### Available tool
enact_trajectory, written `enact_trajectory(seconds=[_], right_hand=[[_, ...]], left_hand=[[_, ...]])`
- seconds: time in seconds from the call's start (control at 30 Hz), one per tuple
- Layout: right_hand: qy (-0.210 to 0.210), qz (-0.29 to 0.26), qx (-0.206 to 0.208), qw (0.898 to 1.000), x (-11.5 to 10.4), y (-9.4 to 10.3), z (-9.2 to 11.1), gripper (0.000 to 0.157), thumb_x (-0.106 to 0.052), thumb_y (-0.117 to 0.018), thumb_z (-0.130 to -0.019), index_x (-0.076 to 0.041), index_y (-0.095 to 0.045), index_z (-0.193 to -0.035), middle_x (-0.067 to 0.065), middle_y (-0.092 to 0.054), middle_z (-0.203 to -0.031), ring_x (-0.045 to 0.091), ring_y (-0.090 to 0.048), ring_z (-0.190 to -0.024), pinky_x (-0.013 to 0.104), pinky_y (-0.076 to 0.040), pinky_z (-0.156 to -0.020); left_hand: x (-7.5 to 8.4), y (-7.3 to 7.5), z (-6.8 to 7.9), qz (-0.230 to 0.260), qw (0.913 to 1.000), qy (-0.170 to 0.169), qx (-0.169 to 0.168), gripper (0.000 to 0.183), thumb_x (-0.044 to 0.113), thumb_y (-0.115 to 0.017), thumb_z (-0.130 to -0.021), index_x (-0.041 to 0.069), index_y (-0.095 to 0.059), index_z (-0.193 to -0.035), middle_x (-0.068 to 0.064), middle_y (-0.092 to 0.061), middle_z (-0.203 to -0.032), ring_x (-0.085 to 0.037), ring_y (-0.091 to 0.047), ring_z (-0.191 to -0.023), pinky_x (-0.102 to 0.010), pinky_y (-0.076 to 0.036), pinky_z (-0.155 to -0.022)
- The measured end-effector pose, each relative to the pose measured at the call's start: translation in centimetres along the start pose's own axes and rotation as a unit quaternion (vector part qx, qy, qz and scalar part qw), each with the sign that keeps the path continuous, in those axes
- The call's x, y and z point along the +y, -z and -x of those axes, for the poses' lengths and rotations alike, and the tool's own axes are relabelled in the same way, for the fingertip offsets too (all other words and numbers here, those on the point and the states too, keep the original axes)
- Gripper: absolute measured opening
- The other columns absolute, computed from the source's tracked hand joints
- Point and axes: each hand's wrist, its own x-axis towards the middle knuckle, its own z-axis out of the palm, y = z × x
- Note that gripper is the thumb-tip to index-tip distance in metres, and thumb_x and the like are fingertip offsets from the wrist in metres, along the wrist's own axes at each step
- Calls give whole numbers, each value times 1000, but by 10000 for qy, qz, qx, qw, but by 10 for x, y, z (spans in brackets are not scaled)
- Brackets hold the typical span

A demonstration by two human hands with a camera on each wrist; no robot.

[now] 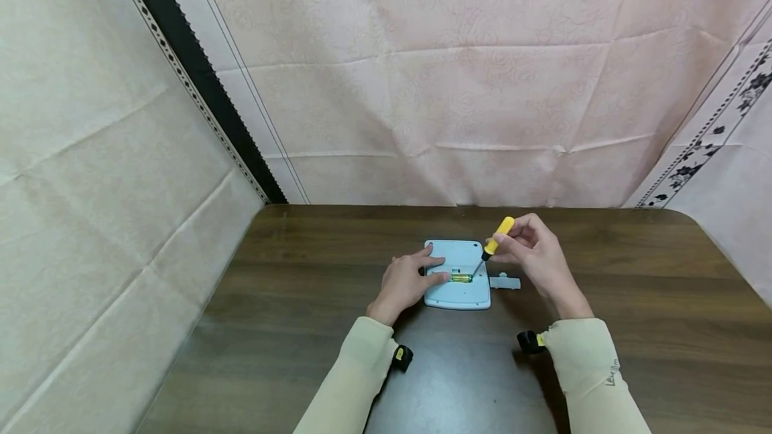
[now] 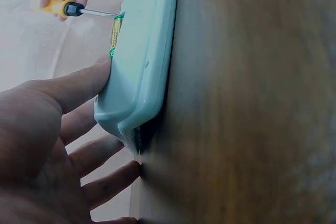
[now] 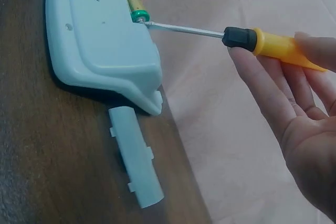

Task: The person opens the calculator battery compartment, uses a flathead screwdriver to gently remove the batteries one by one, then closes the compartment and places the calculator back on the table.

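Observation:
A light-blue plastic device (image 1: pixel 457 295) lies on the table with a battery slot facing up. In the slot sits a green-and-gold battery (image 3: pixel 135 1). My left hand (image 1: pixel 405 281) rests on the device's left side, thumb beside the battery and the other fingers spread over the edge and far corner. My right hand (image 1: pixel 541 256) pinches the yellow handle of a screwdriver (image 1: pixel 498 236). The screwdriver slants down, its metal tip at the battery's right end, as the right wrist view shows. Just right of the device lies a narrow light-blue battery cover (image 3: pixel 137 158) with small tabs.
The brown wooden table (image 1: pixel 289 327) has its far edge beyond the device. Pale patterned cloth (image 1: pixel 422 106) hangs behind it and on both sides. Each wrist wears a small black camera, such as the right one (image 1: pixel 529 342).

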Motion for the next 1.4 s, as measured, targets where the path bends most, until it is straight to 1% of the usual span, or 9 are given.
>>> enact_trajectory(seconds=[0.13, 0.27, 0.67, 0.77, 0.87, 1.0, 1.1, 1.27, 1.4], right_hand=[[-108, -490, 28, 9987, 5, 5, 0, 29, -3, -72, -102, 1, -48, -117, 14, -61, -111, 16, -77, -94, 44, -63, -78], [-171, -733, 76, 9971, 7, 8, -1, 29, -3, -72, -102, -1, -48, -118, 14, -59, -111, 18, -77, -94, 42, -63, -78], [-256, -860, 145, 9959, 8, 11, -2, 30, -7, -72, -103, 0, -48, -119, 15, -58, -111, 18, -77, -94, 42, -63, -79], [-157, -929, 278, 9952, 3, 13, 0, 30, -8, -73, -102, 0, -50, -120, 15, -62, -112, 18, -77, -95, 42, -62, -83], [74, -898, 553, 9944, -4, 15, 1, 31, -9, -75, -101, -1, -53, -122, 14, -66, -113, 17, -77, -97, 39, -61, -86], [521, -569, 969, 9923, -10, 16, 2, 33, -6, -75, -100, -2, -55, -126, 13, -67, -113, 15, -76, -99, 32, -61, -83], [748, -32, 1331, 9883, -13, 16, 2, 34, -3, -75, -99, -1, -55, -128, 9, -67, -112, 13, -73, -98, 26, -61, -83], [605, 777, 2016, 9745, -10, 20, 3, 34, -2, -77, -97, 0, -56, -123, 1, -65, -111, 7, -68, -98, 13, -55, -83], [333, 1193, 2367, 9637, -4, 25, 3, 34, -7, -78, -97, 1, -55, -121, 0, -64, -110, 4, -66, -98, 11, -53, -82]], left_hand=[[0, -1, 1, -6, 10000, -15, 5, 41, 39, -77, -100, 22, -75, -137, -2, -50, -160, -28, -48, -146, -66, -20, -124], [0, -2, 0, 6, 10000, -42, 54, 41, 38, -77, -100, 21, -75, -137, -3, -51, -160, -28, -49, -146, -66, -20, -124], [0, -3, -1, -82, 9999, -31, 130, 42, 40, -77, -99, 22, -75, -137, -2, -51, -159, -27, -51, -145, -65, -21, -123], [0, -3, -1, -88, 9999, -35, 139, 42, 41, -77, -99, 23, -75, -136, -2, -52, -159, -28, -51, -144, -66, -21, -123], [0, -3, -1, -70, 9999, -43, 146, 42, 40, -78, -99, 22, -75, -136, -2, -52, -159, -28, -51, -144, -67, -21, -123], [0, -3, -1, -23, 9999, -66, 158, 41, 40, -78, -99, 22, -76, -136, -3, -52, -159, -29, -51, -144, -67, -21, -123], [0, -3, -1, -16, 9999, -70, 154, 41, 40, -78, -99, 21, -76, -135, -3, -52, -159, -29, -51, -144, -67, -20, -123], [-1, -3, -1, -35, 9999, -50, 148, 41, 40, -78, -99, 22, -76, -136, -2, -51, -159, -29, -50, -145, -67, -20, -123], [-1, -3, -1, -15, 9999, -48, 162, 41, 40, -78, -99, 22, -76, -135, -2, -52, -159, -31, -49, -145, -67, -21, -123]])
